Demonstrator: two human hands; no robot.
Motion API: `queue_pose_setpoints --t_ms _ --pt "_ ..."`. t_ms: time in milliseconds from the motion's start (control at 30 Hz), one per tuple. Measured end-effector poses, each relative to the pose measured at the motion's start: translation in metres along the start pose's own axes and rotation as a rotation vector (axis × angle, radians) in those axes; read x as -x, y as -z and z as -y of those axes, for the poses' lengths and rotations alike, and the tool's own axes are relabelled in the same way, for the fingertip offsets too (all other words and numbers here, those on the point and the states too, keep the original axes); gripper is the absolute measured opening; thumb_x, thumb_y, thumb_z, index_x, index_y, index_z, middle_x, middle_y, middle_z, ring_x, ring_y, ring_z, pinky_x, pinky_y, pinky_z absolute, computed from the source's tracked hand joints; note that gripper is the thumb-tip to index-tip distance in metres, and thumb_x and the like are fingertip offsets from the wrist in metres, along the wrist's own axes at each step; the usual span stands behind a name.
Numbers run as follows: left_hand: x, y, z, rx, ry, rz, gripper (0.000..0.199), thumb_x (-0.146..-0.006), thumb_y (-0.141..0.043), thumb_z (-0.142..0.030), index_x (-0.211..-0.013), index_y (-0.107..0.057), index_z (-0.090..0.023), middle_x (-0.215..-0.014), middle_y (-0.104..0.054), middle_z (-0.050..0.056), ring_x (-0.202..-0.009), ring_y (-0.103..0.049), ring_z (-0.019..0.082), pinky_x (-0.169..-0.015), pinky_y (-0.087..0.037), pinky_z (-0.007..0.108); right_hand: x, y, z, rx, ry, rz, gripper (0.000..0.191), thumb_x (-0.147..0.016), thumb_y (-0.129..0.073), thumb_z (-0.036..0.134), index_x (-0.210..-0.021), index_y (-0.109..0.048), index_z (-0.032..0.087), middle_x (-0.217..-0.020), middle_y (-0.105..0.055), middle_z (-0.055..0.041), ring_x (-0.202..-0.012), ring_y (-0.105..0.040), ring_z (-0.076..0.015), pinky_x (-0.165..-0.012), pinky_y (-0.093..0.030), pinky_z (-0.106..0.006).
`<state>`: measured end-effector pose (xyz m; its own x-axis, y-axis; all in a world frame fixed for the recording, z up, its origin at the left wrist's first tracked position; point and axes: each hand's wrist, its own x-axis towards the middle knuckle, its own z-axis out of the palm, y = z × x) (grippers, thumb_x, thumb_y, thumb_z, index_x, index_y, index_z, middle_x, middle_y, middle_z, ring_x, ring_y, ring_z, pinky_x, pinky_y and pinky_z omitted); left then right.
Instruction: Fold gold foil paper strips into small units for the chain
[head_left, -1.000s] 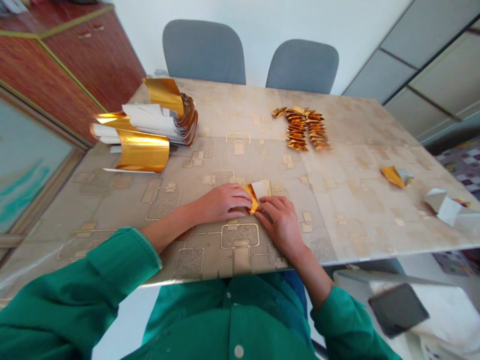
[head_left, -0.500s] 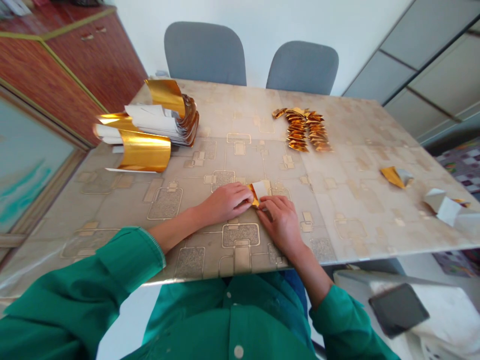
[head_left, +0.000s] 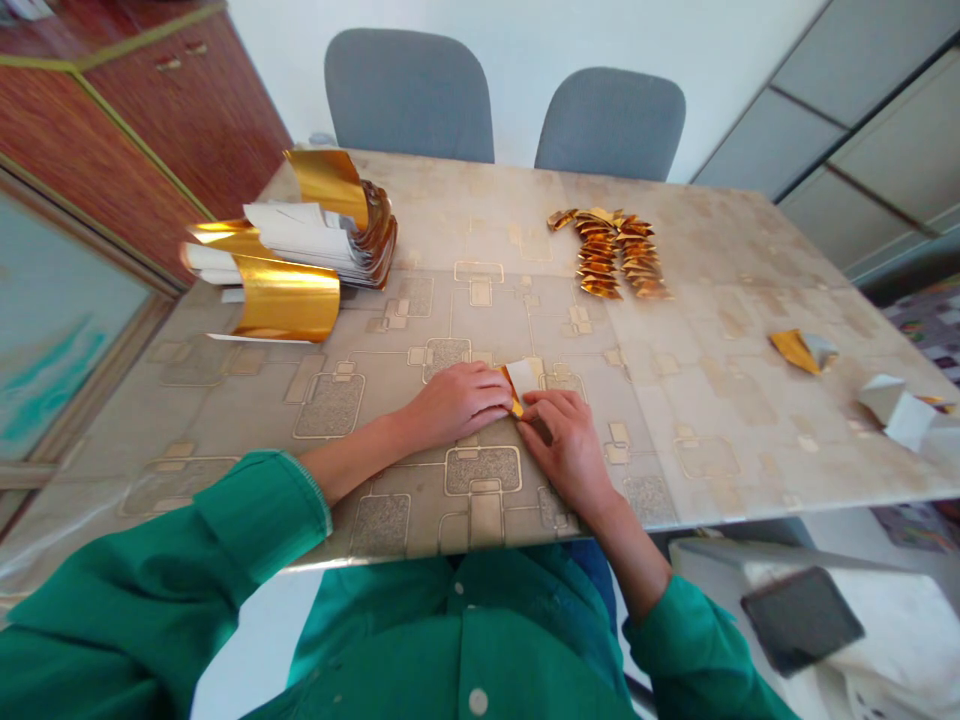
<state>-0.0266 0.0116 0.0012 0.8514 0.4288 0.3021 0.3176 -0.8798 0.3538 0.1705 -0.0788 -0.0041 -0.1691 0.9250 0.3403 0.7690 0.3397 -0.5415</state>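
Note:
Near the front of the table lies a small sheet of gold foil paper, its white back partly facing up and a gold strip folded along its left side. My left hand reaches in from the left, fingers together, closed on the paper's left part and covering some of it. Thumb and fingertips of my right hand pinch the near right corner. What lies under the fingers is hidden.
Gold and white paper sheets lie curled in a stack at left. Folded gold pieces stand in two rows at the back. To the right are a loose gold piece and a white folded paper. Two grey chairs stand behind the patterned table.
My left fingers have shifted slightly and now lie flatter along the paper's gold edge. The right hand keeps its pinch at the near corner. The view has tilted a little.

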Motion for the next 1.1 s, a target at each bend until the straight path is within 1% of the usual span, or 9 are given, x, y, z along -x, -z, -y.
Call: queue_pose_setpoints --t_ms 167,300,500,633,767,1100 --pt "-0.004 -0.003 -0.006 0.042 0.135 -0.016 0.016 -0.096 -0.053 -0.026 -0.089 -0.065 -0.017 -0.097 -0.066 0.006 -0.089 -0.058 0.019 -0.08 -0.042 0.032 0.0 0.001 0.002 -0.028 -0.01 -0.023 0.006 -0.09 -0.062 0.019 -0.085 -0.063 0.021 -0.105 -0.069 -0.0074 -0.104 -0.056 -0.024 -0.094 -0.046 -0.043" --pt "-0.005 -0.003 -0.01 0.043 0.199 -0.028 0.016 -0.094 -0.054 -0.028 -0.085 -0.06 -0.016 -0.091 -0.063 0.006 -0.087 -0.056 0.02 -0.078 -0.042 0.032 0.0 0.0 0.002 -0.047 -0.037 -0.042 0.008 -0.091 -0.061 0.02 -0.084 -0.063 0.021 -0.104 -0.067 -0.0081 -0.104 -0.055 -0.0242 -0.093 -0.047 -0.043" --pt "-0.007 -0.004 -0.012 0.045 0.242 -0.037 0.014 -0.092 -0.055 -0.025 -0.081 -0.057 -0.017 -0.088 -0.061 0.006 -0.085 -0.055 0.02 -0.076 -0.042 0.032 -0.002 -0.003 0.002 -0.021 -0.074 -0.065 0.011 -0.091 -0.061 0.02 -0.079 -0.061 0.021 -0.103 -0.067 -0.0098 -0.103 -0.054 -0.0252 -0.091 -0.048 -0.044" --pt "-0.007 -0.007 -0.012 0.087 0.258 -0.079 0.011 -0.089 -0.056 -0.02 -0.078 -0.056 -0.017 -0.091 -0.061 0.006 -0.088 -0.057 0.02 -0.078 -0.044 0.032 -0.003 -0.005 0.004 -0.004 -0.095 -0.071 0.014 -0.09 -0.06 0.022 -0.077 -0.06 0.022 -0.103 -0.066 -0.0098 -0.102 -0.054 -0.0261 -0.09 -0.047 -0.045" --pt "-0.007 -0.01 -0.011 0.131 0.26 -0.106 0.013 -0.088 -0.058 -0.021 -0.076 -0.055 -0.017 -0.093 -0.061 0.007 -0.09 -0.058 0.02 -0.081 -0.046 0.033 -0.004 -0.005 0.003 0.006 -0.101 -0.06 0.012 -0.09 -0.061 0.021 -0.078 -0.058 0.022 -0.104 -0.064 -0.0092 -0.102 -0.053 -0.0259 -0.09 -0.047 -0.045" --pt "-0.009 -0.012 -0.012 0.107 0.302 -0.089 0.013 -0.088 -0.059 -0.02 -0.075 -0.056 -0.016 -0.095 -0.061 0.008 -0.093 -0.058 0.021 -0.083 -0.047 0.036 -0.004 -0.004 0.005 0.035 -0.1 -0.054 0.015 -0.092 -0.058 0.02 -0.077 -0.057 0.022 -0.105 -0.064 -0.0094 -0.101 -0.052 -0.0258 -0.091 -0.046 -0.045"
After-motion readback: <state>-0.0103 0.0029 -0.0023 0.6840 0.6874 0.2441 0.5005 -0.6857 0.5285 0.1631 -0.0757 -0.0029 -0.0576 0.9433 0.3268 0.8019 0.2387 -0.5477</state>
